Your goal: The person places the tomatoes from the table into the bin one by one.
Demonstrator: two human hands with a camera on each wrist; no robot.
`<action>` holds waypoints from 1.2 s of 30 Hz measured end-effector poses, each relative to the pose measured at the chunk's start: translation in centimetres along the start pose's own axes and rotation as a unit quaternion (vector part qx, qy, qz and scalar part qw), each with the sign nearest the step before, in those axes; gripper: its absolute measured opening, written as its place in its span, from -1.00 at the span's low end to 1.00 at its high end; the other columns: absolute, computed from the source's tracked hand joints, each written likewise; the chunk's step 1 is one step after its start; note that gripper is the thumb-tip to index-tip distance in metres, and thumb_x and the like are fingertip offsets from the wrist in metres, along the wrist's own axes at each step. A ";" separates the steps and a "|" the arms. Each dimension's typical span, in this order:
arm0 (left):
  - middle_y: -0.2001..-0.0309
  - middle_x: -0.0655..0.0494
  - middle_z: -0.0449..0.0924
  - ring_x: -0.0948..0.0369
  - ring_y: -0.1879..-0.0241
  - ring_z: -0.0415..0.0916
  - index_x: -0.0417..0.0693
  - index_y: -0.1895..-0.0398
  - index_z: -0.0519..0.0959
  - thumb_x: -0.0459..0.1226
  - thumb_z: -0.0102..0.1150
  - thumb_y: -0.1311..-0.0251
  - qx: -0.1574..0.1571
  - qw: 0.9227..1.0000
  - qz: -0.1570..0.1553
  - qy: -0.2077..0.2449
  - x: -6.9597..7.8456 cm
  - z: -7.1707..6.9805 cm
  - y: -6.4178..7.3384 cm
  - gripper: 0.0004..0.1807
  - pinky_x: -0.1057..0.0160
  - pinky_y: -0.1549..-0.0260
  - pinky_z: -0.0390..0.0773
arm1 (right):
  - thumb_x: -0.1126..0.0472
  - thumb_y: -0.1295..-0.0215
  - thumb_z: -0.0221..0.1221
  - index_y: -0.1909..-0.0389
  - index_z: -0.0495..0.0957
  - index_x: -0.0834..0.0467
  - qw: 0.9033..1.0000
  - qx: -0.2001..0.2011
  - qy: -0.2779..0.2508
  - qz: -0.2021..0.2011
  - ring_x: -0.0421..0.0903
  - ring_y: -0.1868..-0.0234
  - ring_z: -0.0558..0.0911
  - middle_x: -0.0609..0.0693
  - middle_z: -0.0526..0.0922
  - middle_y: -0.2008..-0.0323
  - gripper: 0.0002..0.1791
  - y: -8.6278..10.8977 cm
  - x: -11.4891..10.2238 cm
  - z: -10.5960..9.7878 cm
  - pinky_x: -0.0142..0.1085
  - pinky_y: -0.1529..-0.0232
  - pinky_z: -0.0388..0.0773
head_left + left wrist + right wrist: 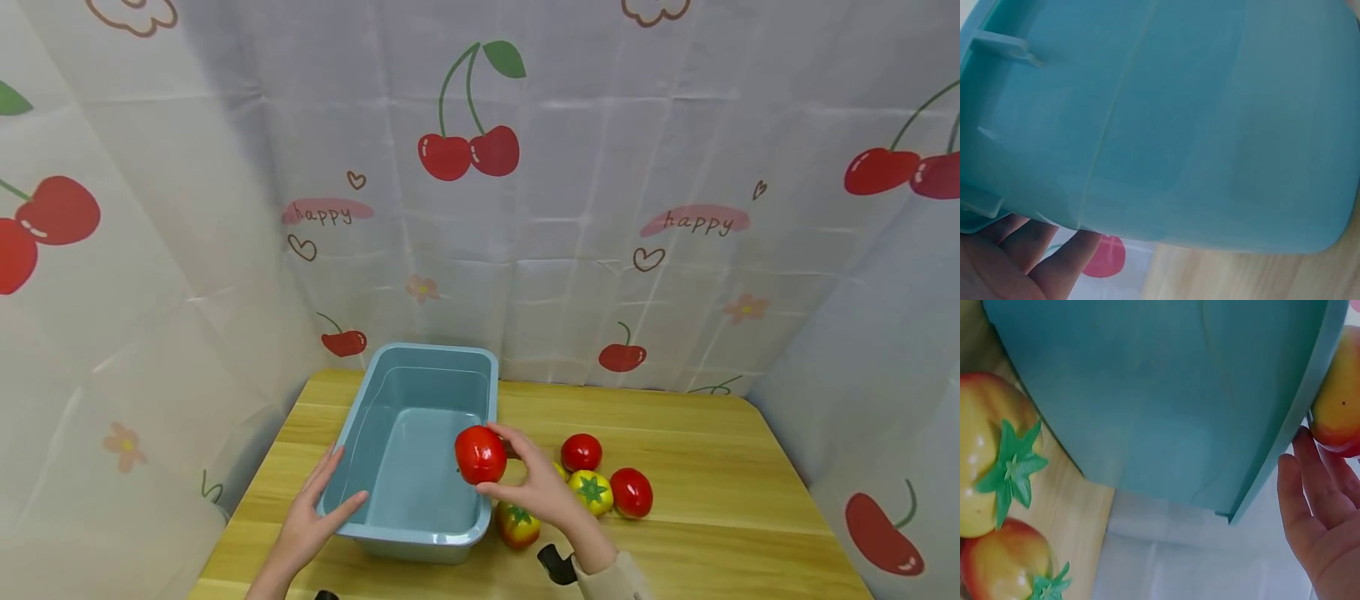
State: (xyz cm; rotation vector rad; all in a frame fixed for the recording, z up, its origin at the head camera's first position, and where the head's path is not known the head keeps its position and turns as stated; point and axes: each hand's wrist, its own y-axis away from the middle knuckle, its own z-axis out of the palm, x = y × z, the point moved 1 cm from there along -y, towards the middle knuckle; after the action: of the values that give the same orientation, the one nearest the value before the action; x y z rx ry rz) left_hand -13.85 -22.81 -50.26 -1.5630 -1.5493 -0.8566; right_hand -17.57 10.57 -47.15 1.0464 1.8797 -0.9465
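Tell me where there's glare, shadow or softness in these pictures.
Head view: bright glints on the held tomato, a grey shadow along the curtain's upper left fold; left wrist view: the left hand looks dim, the bin soft; right wrist view: small white highlights on the upper-left tomato.

Left hand (pixel 306 518) spread, right hand (pixel 542 485) curved

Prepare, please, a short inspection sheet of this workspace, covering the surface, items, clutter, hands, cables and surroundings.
Surface: wood-grain table
Job's things: blue bin; red fruit held at its right rim; loose red and yellow fruit to the bin's right
Clutter: two dark objects low in the head view, unidentified
Left hand: touches the bin's near-left corner
Right hand: holds the red fruit between thumb and fingers
Cables: nothing seen
Surroundings: pale cherry-print sheeting behind and on both sides
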 end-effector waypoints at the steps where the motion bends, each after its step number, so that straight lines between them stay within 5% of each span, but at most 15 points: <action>1: -0.46 0.13 -0.11 -0.08 -0.42 -0.16 0.17 -0.44 0.12 0.03 0.32 -0.04 0.001 1.000 0.001 0.000 0.0 0.0 0.0 -0.10 -0.35 -0.15 0.04 | -0.06 -0.01 0.38 -0.32 0.25 -0.13 1.000 -0.001 0.001 0.000 -0.10 -0.08 0.46 -0.15 0.41 -0.18 -0.18 0.0 0.0 0.1 -0.09 -0.01 0.50; 5: -0.46 0.13 -0.11 -0.06 -0.42 -0.15 0.17 -0.44 0.12 0.03 0.32 -0.05 0.002 1.000 0.002 0.000 -0.2 0.1 -0.1 -0.11 -0.34 -0.16 0.05 | -0.02 -0.03 0.38 -0.33 0.23 -0.15 1.000 -0.003 -0.004 -0.008 -0.10 -0.09 0.48 -0.14 0.41 -0.20 -0.18 -0.1 -0.1 0.5 -0.13 -0.05 0.48; 13: -0.46 0.11 -0.10 -0.05 -0.41 -0.14 0.14 -0.44 0.13 0.03 0.32 -0.05 0.002 1.000 0.006 0.000 -0.1 0.1 -0.1 -0.11 -0.33 -0.17 0.05 | 0.23 -0.07 0.37 -0.33 0.23 0.15 0.999 -0.014 -0.031 -0.009 0.11 -0.14 0.46 0.10 0.37 -0.25 -0.21 0.4 -3.8 -0.2 0.03 -0.15 0.36; 27: -0.47 0.03 -0.09 -0.12 -0.40 -0.12 0.13 -0.44 0.13 0.03 0.31 -0.06 0.004 1.000 0.004 -0.011 0.2 0.0 0.1 -0.12 -0.36 -0.15 0.05 | 0.32 -0.02 0.38 -0.24 0.32 0.21 0.996 0.074 -0.045 -0.014 0.11 -0.09 0.51 0.12 0.47 -0.16 -0.28 1.2 -1.8 -1.3 0.00 -0.07 0.44; 36: -0.46 0.05 -0.09 -0.09 -0.41 -0.14 0.14 -0.44 0.14 0.00 0.32 -0.06 0.005 1.000 0.012 0.003 0.3 0.0 0.2 -0.13 -0.33 -0.17 0.03 | 0.25 -0.02 0.39 -0.24 0.33 0.16 0.994 0.091 -0.059 0.011 0.15 -0.10 0.51 0.11 0.47 -0.16 -0.28 1.9 0.1 -1.8 -0.06 -0.08 0.45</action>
State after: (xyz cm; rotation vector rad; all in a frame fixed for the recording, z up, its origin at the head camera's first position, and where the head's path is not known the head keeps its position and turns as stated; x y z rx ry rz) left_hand -13.59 -22.68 -49.96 -1.5677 -1.5252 -0.8367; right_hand -16.43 12.88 -46.89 1.0908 1.7064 -1.1572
